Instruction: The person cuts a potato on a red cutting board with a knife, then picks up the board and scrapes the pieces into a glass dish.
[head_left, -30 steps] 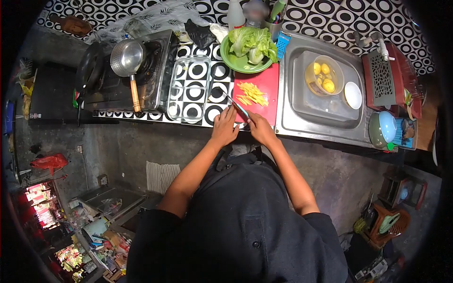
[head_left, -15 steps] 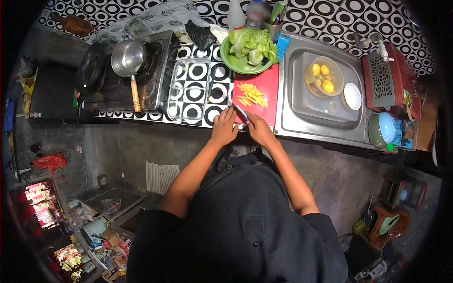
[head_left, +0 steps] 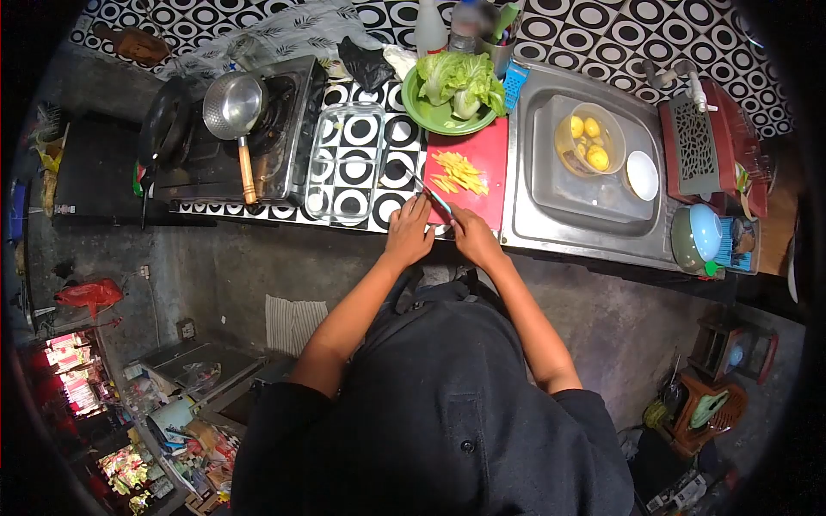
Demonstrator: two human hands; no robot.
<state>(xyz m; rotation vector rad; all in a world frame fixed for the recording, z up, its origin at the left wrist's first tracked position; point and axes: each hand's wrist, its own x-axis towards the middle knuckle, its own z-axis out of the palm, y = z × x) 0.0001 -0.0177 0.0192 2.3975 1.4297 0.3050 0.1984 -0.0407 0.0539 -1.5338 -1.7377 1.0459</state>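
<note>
My right hand is closed around the light blue handle of a knife. The blade points up and left, past the left edge of a red cutting board. Beside the blade, my left hand is bent with its fingertips down by the knife; whatever lies beneath the fingers is hidden. Thin yellow strips of cut food, looking like potato, lie in a pile on the board just beyond the knife. A green bowl of leafy lettuce stands at the board's far end.
Left of the board is a rectangular glass dish, then a stove bearing a saucepan with a wooden handle. On the right, a steel sink holds a tub with peeled yellow potatoes and a white bowl.
The knife has shifted very slightly, its blade showing a little more clearly beside my left fingertips. Both hands stay in nearly the same place, and the pile of strips looks the same.
</note>
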